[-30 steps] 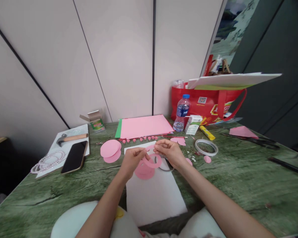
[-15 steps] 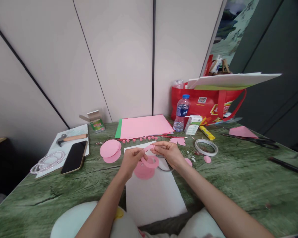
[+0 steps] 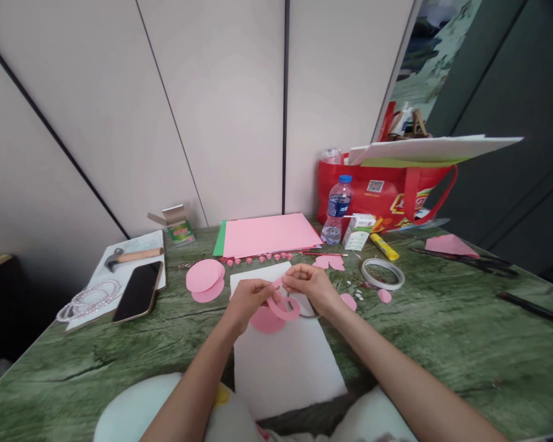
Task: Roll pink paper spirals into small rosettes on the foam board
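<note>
A curling pink paper strip (image 3: 286,312) is pinched between both my hands above the white sheet. My left hand (image 3: 249,299) grips it from the left with thumb and forefinger. My right hand (image 3: 311,285) has its fingertips closed on the strip's upper end, close to the left fingertips. Under the hands, a pink paper circle (image 3: 266,322) lies on the white sheet (image 3: 286,368). Part of a tape roll or ring (image 3: 314,314) shows below my right hand, mostly covered by it.
Pink paper discs (image 3: 205,276) lie on the left, near a phone (image 3: 138,291), hammer (image 3: 136,256) and bead string (image 3: 90,301). Behind are pink sheets (image 3: 271,234). Rightward stand a water bottle (image 3: 337,212) and red bag (image 3: 373,196), with a tape roll (image 3: 400,279), glue stick (image 3: 384,247) and scissors (image 3: 488,265).
The loop of the pink strip has swung slightly right and down. Both hands have shifted a little and stay close together, still pinching the strip.
</note>
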`<act>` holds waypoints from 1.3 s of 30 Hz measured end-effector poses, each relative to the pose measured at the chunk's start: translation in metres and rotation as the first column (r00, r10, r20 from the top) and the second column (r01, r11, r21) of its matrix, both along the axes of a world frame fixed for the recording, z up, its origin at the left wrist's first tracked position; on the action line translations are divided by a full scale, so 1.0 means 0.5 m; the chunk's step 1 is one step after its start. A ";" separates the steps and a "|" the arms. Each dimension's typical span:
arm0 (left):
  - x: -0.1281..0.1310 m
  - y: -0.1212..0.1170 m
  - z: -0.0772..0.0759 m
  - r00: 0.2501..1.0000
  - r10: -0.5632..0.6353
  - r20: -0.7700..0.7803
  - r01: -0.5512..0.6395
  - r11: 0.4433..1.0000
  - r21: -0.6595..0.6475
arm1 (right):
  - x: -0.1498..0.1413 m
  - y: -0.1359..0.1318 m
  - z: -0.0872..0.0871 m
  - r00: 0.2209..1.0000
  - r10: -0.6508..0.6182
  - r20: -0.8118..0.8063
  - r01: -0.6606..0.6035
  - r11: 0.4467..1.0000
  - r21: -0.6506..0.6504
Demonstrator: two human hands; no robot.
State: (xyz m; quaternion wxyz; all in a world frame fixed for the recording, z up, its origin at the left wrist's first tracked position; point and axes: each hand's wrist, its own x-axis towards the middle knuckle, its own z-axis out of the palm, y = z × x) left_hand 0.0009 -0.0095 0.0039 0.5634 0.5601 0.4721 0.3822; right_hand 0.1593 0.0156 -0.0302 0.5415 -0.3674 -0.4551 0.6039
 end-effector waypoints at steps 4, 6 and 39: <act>0.001 -0.001 0.003 1.000 0.013 0.025 -0.013 1.000 -0.011 | 0.000 -0.001 0.003 1.000 -0.027 -0.007 0.027 1.000 0.012; 0.001 -0.002 0.004 0.999 0.020 0.027 -0.019 1.000 -0.009 | -0.001 -0.002 0.005 0.999 -0.034 -0.014 0.034 0.999 -0.002; 0.018 -0.041 0.056 0.857 0.489 -0.165 -0.194 0.601 0.775 | 0.003 -0.004 0.020 0.997 -0.070 0.036 0.067 0.995 0.075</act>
